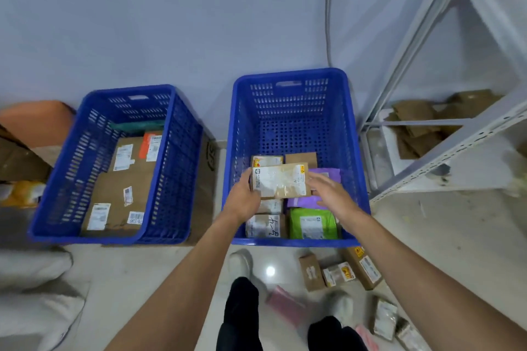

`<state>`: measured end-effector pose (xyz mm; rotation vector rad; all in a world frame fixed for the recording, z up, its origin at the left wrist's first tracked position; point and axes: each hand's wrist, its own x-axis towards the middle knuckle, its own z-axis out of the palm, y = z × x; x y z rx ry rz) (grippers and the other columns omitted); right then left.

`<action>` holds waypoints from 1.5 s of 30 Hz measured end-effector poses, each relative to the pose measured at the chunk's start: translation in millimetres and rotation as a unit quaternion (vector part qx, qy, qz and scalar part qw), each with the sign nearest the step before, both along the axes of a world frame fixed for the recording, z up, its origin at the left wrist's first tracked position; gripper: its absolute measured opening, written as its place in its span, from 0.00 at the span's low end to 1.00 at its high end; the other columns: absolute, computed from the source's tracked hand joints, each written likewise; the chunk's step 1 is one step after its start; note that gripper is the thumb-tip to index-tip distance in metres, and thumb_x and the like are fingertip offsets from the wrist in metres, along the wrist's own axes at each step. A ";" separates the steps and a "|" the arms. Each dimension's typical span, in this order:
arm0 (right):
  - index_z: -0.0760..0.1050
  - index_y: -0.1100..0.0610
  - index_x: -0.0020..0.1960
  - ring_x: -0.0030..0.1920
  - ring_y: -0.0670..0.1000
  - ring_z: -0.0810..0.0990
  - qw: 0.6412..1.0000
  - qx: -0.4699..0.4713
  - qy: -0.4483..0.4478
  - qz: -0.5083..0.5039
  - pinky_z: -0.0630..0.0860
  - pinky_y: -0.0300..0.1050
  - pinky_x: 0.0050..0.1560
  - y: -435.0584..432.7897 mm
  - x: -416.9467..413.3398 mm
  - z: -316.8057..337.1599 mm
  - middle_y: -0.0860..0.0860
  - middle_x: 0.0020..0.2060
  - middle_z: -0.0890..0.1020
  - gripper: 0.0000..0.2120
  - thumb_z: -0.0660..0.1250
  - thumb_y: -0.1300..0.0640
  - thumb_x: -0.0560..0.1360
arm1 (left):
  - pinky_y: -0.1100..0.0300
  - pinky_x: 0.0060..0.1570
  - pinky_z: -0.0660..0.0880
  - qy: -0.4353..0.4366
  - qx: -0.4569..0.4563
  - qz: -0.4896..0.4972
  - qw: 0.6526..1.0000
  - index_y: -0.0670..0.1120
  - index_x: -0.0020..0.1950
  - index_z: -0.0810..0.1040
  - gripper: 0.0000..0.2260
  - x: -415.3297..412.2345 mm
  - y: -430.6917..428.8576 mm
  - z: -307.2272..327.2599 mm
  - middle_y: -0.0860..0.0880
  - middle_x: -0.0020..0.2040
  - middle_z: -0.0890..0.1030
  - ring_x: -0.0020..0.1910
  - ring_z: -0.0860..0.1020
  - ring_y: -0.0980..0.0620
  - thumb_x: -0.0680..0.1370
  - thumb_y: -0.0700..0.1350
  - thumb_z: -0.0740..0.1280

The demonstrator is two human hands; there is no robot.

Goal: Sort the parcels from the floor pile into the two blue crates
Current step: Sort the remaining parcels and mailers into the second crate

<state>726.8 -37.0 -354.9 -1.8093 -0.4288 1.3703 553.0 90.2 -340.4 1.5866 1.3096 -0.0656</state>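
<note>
While the left crate (182,157) just sits w/ big cardboard boxes (125,188) in it, the left hand (243,196) grips the left edge of a labelled brown parcel (281,181). It's inside the right crate (291,111), above other pkgs (312,222). Right hand (330,191) is at its right edge, fingers straight n loose. More parcels (339,273) lie on the floor (171,265) nearby.

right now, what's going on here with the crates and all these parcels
A person's left hand grips a small brown box over the right crate, with the right hand open at its other end. That crate already holds a green bag and other small packets. The left crate holds large flat boxes. More parcels lie on the floor.
</note>
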 end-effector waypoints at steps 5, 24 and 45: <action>0.77 0.41 0.65 0.63 0.46 0.76 0.998 -0.049 0.013 -0.034 0.71 0.52 0.68 46.3 3.9 -77.0 0.41 0.62 0.79 0.30 0.65 0.32 0.66 | 0.39 0.65 0.73 0.071 -0.015 -0.077 0.994 0.65 0.78 0.48 0.37 18.8 56.0 -81.1 0.42 0.67 0.76 0.63 0.76 0.40 0.78 0.41 0.63; 0.69 0.53 0.72 0.66 0.55 0.71 0.972 -0.219 -0.014 0.081 0.69 0.51 0.64 107.9 -22.9 -256.8 0.52 0.69 0.72 0.27 0.64 0.43 0.77 | 0.51 0.53 0.80 0.307 -0.078 -0.177 0.932 0.53 0.82 0.40 0.38 31.2 86.5 -260.9 0.38 0.69 0.72 0.60 0.77 0.39 0.81 0.49 0.63; 0.71 0.63 0.68 0.63 0.60 0.75 0.951 -0.207 -0.137 0.183 0.66 0.45 0.50 19.3 26.1 -93.9 0.62 0.67 0.74 0.28 0.56 0.42 0.80 | 0.46 0.56 0.78 0.191 0.032 -0.090 0.977 0.53 0.76 0.66 0.23 31.4 22.2 -80.3 0.40 0.62 0.79 0.58 0.80 0.37 0.81 0.46 0.59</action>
